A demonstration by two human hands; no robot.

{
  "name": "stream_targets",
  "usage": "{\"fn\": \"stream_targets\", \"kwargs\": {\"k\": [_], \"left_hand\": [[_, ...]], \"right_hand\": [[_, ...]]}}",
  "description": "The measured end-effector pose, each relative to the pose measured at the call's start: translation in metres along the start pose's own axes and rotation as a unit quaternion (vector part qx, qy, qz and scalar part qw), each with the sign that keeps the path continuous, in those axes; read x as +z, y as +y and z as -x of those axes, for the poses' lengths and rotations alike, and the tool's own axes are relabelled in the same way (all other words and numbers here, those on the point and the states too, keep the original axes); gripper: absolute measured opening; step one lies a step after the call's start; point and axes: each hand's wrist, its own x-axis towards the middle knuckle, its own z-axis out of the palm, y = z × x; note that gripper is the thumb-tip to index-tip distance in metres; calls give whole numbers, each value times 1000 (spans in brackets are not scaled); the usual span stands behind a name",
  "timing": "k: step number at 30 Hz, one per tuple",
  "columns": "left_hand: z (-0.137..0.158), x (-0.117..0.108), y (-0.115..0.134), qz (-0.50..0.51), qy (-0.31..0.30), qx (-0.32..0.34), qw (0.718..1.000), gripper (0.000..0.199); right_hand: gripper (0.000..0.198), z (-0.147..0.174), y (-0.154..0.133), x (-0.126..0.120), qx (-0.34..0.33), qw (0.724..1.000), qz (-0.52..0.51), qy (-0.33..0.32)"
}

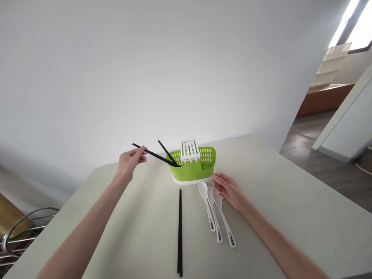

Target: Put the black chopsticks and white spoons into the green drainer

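Note:
My left hand (130,161) pinches a black chopstick (157,155) near its upper end. That chopstick slants down to the right, its lower end inside the left compartment of a green cutlery holder (190,171). A second black chopstick (166,150) leans in the same compartment. White slats form a rack (190,151) over the holder's middle, and its base is white. At the front right corner, my right hand (228,189) has its fingers curled, with the fingertips on the holder's base edge. Three white spoons (213,209) lie just below that hand, one bowl partly covered by its fingers.
A pair of black chopsticks (179,232) lies lengthwise on the pale table (139,232), left of the spoons. Behind the table rises a white wall (162,69). A metal rack (26,232) stands beyond the left edge; a floor (328,151) shows at right.

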Motion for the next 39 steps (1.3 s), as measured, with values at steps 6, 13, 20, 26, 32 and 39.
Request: {"fn": "stream_targets", "kwargs": {"k": [6,13,20,26,32,39], "left_hand": [[-18,30,0,-103,-72,-12,992,43],[-35,55,-4,-232,-112,10,966,34],[-36,60,-12,-285,-104,49,951,43],[-23,59,-29,-266,-80,72,958,50],[7,48,-71,-212,-29,68,974,52],[74,46,-117,-226,-273,48,934,48]], "right_hand": [[38,-2,1,0,0,1000,-7,-12],[43,-2,0,3,3,1000,-9,-17],[44,-1,-2,4,4,1000,-7,-21],[42,-1,-5,4,0,1000,-6,-8],[41,-2,-5,1,-20,998,-1,53],[33,-4,0,-10,-43,989,29,138]]}}
